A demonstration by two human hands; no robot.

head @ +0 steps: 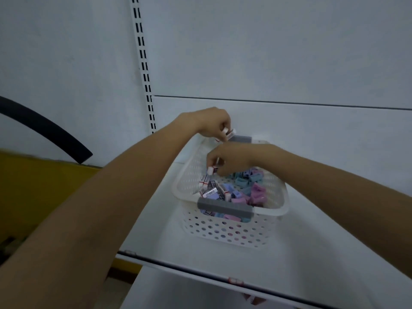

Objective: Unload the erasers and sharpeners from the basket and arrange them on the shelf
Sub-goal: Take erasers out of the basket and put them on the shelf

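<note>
A white perforated basket [231, 230] with grey handles stands on the white shelf [156, 224]. Inside lie several white wrapped erasers [210, 190] on the left and pastel blue, purple and pink sharpeners [254, 190] on the right. My left hand [211, 123] hovers over the basket's far rim, its fingers curled round a few white erasers [228, 133]. My right hand [229, 159] reaches down into the basket and pinches a white eraser [211, 170] just above the pile.
The shelf's back panel [289, 121] rises right behind the basket, with a slotted upright [145, 70] to its left. A dark curved bar [49, 130] and a yellow surface [33, 186] lie at the left. A lower shelf [200, 291] shows beneath the front edge.
</note>
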